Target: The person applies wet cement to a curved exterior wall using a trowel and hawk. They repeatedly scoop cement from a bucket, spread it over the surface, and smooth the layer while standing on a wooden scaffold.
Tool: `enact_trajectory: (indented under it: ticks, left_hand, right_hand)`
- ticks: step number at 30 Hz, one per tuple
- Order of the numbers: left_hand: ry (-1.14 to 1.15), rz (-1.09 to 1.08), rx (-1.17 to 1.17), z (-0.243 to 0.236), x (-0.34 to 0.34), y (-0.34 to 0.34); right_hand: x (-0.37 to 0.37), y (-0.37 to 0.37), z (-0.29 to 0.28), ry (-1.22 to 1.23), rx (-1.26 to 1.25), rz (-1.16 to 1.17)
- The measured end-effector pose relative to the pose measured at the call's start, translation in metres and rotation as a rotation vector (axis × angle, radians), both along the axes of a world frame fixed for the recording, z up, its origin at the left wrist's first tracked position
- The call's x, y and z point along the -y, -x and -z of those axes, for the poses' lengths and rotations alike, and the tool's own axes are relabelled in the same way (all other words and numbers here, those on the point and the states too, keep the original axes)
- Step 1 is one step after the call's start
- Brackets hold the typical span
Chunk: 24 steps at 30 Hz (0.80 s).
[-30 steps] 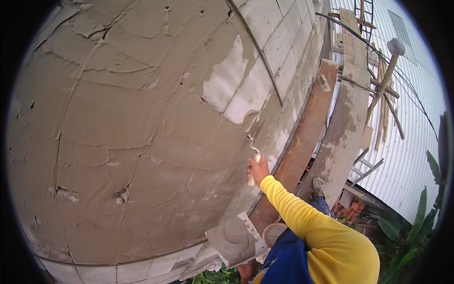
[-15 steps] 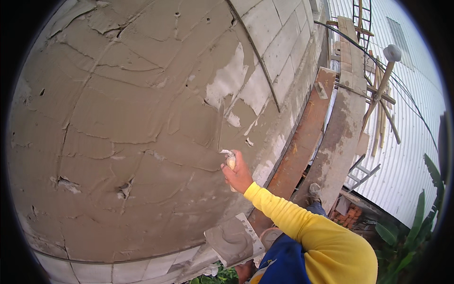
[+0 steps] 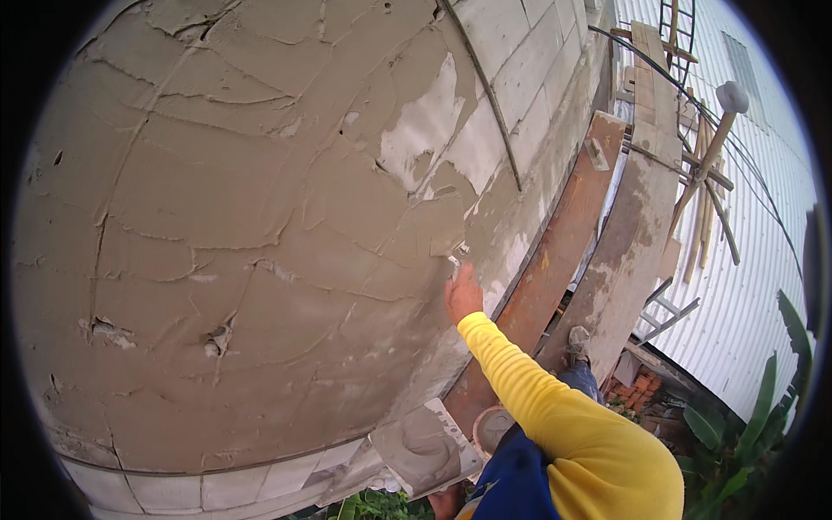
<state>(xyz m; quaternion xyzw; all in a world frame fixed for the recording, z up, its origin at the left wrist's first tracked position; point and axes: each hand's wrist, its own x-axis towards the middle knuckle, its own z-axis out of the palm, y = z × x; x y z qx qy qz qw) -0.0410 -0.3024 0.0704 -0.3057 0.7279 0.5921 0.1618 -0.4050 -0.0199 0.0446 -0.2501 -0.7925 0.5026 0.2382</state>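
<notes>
My right hand, at the end of a yellow sleeve, is closed round the handle of a plastering trowel. The trowel's blade lies against the wet grey mortar on the wall, just below a bare pale patch. At the bottom of the view a hawk with a toothed edge carries a heap of mortar. My left hand shows only in part at the hawk's lower edge and supports it from below; its fingers are mostly hidden.
Scaffold planks run along the wall, with a second float lying on one. A bucket stands beside my body. A wooden post, cables and a ladder stand before a corrugated metal wall. A thin strip edges the mortar.
My right hand has moved up and to the right with the trowel. The blade has turned from edge-on to flatter against the wall, and fresh mortar shows below the bare patch.
</notes>
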Motion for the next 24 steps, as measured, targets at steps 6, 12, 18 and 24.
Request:
enact_trajectory:
  ticks: [6,12,18,24]
  left_hand:
    - [0.011,0.018,-0.001,0.001,0.006,0.008]
    - [0.006,0.027,-0.019,0.005,0.015,0.011]
    - [-0.004,0.074,0.004,0.042,0.027,0.012]
    - [0.027,0.086,0.055,0.103,0.062,-0.010]
  right_hand:
    - [0.024,-0.025,0.080,0.385,0.139,0.021]
    - [-0.015,-0.009,0.018,1.227,-0.189,-0.021]
    - [-0.038,0.000,-0.147,1.040,-0.387,-0.334]
    - [-0.060,-0.010,-0.117,1.211,-0.433,-0.316]
